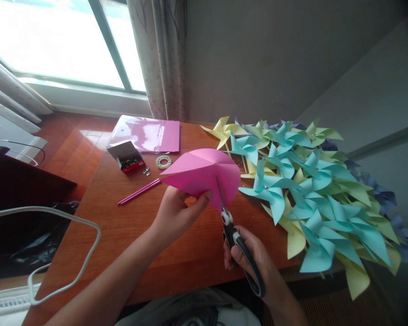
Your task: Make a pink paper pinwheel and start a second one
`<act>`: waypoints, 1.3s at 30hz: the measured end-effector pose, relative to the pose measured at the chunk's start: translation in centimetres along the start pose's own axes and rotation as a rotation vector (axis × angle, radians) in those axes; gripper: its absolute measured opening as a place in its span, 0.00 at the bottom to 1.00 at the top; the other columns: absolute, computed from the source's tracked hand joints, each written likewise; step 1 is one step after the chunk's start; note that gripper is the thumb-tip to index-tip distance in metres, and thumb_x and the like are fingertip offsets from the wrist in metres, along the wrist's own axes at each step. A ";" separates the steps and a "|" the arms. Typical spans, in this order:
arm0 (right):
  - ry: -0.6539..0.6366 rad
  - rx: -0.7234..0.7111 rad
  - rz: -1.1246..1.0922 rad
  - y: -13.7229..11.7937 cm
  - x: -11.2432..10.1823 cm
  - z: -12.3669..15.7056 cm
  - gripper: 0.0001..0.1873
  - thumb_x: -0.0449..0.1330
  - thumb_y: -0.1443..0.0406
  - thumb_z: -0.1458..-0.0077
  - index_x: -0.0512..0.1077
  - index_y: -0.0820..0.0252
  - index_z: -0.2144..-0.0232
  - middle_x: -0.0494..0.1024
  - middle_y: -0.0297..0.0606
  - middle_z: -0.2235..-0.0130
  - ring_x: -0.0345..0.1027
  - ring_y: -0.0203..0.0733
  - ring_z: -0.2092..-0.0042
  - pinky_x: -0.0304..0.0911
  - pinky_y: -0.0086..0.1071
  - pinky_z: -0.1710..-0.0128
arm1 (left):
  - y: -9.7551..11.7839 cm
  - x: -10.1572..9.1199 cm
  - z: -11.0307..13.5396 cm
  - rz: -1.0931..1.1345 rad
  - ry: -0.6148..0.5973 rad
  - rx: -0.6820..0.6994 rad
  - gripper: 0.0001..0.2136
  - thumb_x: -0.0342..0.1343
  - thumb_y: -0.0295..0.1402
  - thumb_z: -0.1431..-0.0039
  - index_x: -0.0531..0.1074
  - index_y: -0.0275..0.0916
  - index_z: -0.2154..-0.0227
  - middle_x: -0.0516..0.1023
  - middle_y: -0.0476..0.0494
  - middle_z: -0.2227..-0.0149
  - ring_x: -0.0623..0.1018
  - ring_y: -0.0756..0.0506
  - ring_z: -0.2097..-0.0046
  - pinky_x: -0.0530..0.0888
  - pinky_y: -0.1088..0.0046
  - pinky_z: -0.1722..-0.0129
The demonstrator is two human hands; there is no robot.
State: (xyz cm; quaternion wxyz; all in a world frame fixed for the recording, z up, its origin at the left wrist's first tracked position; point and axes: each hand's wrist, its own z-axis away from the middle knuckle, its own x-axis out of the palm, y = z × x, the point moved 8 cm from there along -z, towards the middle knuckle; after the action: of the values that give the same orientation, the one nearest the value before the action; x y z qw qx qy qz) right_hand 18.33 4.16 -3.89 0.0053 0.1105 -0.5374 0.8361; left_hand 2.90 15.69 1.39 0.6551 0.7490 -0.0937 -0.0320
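Note:
My left hand (182, 210) grips a pink sheet of paper (197, 174) by its lower edge, thumb on top and fingers hidden beneath. The sheet is creased and curls, with a slit open on its left side. In my right hand (250, 253) is a pair of scissors (229, 222) with black and white handles. Their blades lie on the paper's near corner and point toward its centre, where the creases meet. How far apart the blades are I cannot tell.
Right of the paper lie many turquoise, yellow and green pinwheels (267, 185). At the left are pink sticks (138, 192), a tape roll (163, 161), a small box of fasteners (129, 160) and pink sheets in a clear sleeve (143, 133). A white cable (97, 244) loops over the table's left edge.

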 end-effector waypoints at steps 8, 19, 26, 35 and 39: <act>0.020 -0.048 -0.036 -0.2 0.3 0.0 0.24 0.65 0.46 0.46 0.67 0.60 0.66 0.69 0.33 0.69 0.66 0.36 0.71 0.60 0.30 0.69 | -0.7 0.4 0.1 0.214 0.019 -0.253 0.08 0.69 0.30 0.52 0.77 0.35 0.71 0.81 0.47 0.72 0.78 0.47 0.70 0.74 0.76 0.71; 0.078 -0.024 -0.065 0.4 0.2 -0.3 0.26 0.68 0.46 0.50 0.66 0.60 0.65 0.70 0.32 0.71 0.65 0.35 0.72 0.61 0.29 0.70 | -1.7 0.6 0.3 0.312 0.024 -0.367 0.09 0.70 0.31 0.51 0.76 0.34 0.71 0.79 0.49 0.74 0.75 0.50 0.73 0.70 0.77 0.72; 0.082 -0.030 -0.057 0.3 0.2 -0.4 0.25 0.68 0.46 0.49 0.67 0.59 0.66 0.70 0.32 0.71 0.65 0.35 0.72 0.61 0.29 0.71 | -2.1 0.7 0.5 0.325 0.011 -0.393 0.09 0.69 0.32 0.50 0.75 0.34 0.72 0.78 0.49 0.75 0.74 0.51 0.73 0.69 0.77 0.72; 0.076 -0.048 -0.053 0.0 0.3 -0.5 0.24 0.67 0.47 0.48 0.67 0.59 0.67 0.69 0.32 0.72 0.65 0.35 0.73 0.61 0.30 0.71 | -1.6 0.8 0.5 0.275 0.029 -0.379 0.09 0.69 0.33 0.52 0.76 0.33 0.71 0.79 0.47 0.75 0.75 0.49 0.73 0.71 0.75 0.72; 0.087 -0.043 -0.056 0.2 0.2 -0.5 0.24 0.67 0.46 0.49 0.67 0.59 0.67 0.69 0.32 0.72 0.65 0.35 0.74 0.61 0.29 0.72 | -1.7 0.7 0.5 0.269 0.027 -0.365 0.10 0.70 0.33 0.52 0.76 0.34 0.70 0.80 0.46 0.74 0.76 0.49 0.73 0.72 0.75 0.72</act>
State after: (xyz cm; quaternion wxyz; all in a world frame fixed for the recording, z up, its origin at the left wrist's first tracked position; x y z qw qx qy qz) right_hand 18.06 4.50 -4.20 0.0544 0.0887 -0.5511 0.8279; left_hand 3.65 15.30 -0.28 0.7792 0.5993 -0.1767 0.0492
